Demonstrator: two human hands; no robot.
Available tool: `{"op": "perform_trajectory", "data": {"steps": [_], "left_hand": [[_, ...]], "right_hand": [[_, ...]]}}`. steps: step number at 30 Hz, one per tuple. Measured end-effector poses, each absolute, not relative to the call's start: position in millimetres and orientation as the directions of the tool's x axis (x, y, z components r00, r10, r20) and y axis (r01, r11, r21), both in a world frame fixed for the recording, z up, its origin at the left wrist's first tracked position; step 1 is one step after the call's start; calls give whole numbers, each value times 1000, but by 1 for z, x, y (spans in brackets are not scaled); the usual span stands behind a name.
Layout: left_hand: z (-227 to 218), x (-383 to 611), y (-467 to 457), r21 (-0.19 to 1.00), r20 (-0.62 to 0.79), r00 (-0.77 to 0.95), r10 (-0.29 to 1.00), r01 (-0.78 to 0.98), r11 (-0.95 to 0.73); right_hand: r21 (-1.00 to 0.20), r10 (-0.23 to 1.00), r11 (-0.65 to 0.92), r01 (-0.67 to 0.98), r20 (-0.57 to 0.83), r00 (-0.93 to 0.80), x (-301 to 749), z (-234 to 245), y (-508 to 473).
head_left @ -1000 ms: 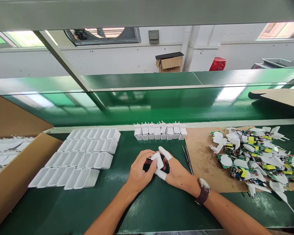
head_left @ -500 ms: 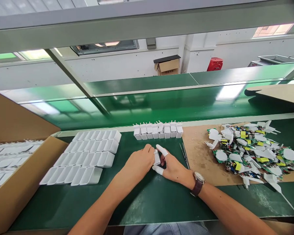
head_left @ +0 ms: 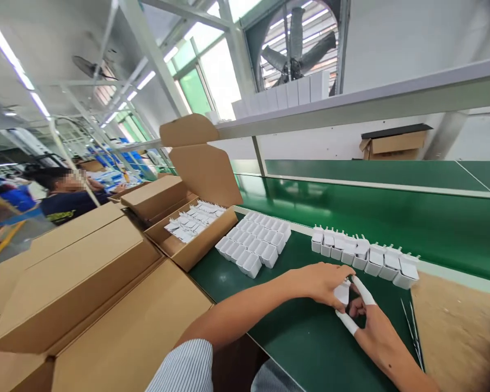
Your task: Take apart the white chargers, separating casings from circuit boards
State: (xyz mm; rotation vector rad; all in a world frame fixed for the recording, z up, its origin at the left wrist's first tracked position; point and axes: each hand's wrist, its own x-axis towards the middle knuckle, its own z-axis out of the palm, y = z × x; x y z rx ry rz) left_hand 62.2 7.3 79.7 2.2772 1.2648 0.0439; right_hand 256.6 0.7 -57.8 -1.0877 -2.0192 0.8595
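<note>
Between my two hands, above the green tabletop, is a small white plastic housing (head_left: 342, 293). My left hand (head_left: 320, 283) grips it from the left with thumb and fingers. White finger cots cover the thumb and a finger of my right hand (head_left: 365, 310), which pinches the same housing from the right. Part of the housing is hidden by my fingers. Beyond my hands stands a row of white housings with pronged tops (head_left: 361, 253). To the left, several rows of open white housings (head_left: 255, 237) sit together.
Tweezers (head_left: 413, 332) lie beside a brown cardboard sheet (head_left: 457, 316) at right. An open carton (head_left: 224, 231) of white parts stands left of the housings, with more cartons (head_left: 77, 272) nearer me. A co-worker (head_left: 71, 193) sits at far left. A shelf (head_left: 351, 103) crosses above.
My view has swung left, bringing the cartons, the fan and the co-worker into sight; the circuit board pile has left the view. Both hands still hold the housing.
</note>
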Motion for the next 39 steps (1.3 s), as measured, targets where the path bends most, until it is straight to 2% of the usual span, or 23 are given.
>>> {"op": "perform_trajectory", "data": {"steps": [3, 6, 8, 12, 17, 20, 26, 30, 33, 39], "left_hand": [[108, 46, 6, 449, -81, 526, 847, 778, -440], [152, 19, 10, 447, 158, 311, 937, 824, -349], [171, -1, 19, 399, 204, 191, 960, 879, -260], [160, -26, 46, 300, 99, 139, 985, 940, -163], [99, -31, 79, 268, -69, 155, 985, 955, -131], [82, -28, 95, 273, -141, 201, 969, 949, -157], [82, -6, 116, 276, -207, 322, 924, 925, -261], [78, 6, 125, 244, -247, 335, 909, 930, -276], [80, 4, 126, 230, -288, 350, 891, 929, -291], [92, -12, 111, 306, -376, 493, 784, 865, -397]], "right_hand": [[-743, 842, 515, 426, 347, -413, 257, -55, -8], [-700, 809, 570, 431, 384, -445, 257, -48, -17], [-685, 802, 580, 441, 384, -458, 257, -44, -21], [-643, 768, 630, 436, 434, -471, 258, -40, -23], [-638, 763, 632, 440, 412, -498, 260, -38, -26], [-657, 773, 610, 442, 369, -516, 260, -39, -28], [-660, 790, 584, 472, 327, -519, 259, -41, -26], [-679, 816, 537, 502, 266, -513, 259, -43, -24], [-704, 810, 539, 462, 284, -513, 264, -52, -21], [-752, 794, 522, 403, 257, -550, 277, -83, 1]]}}
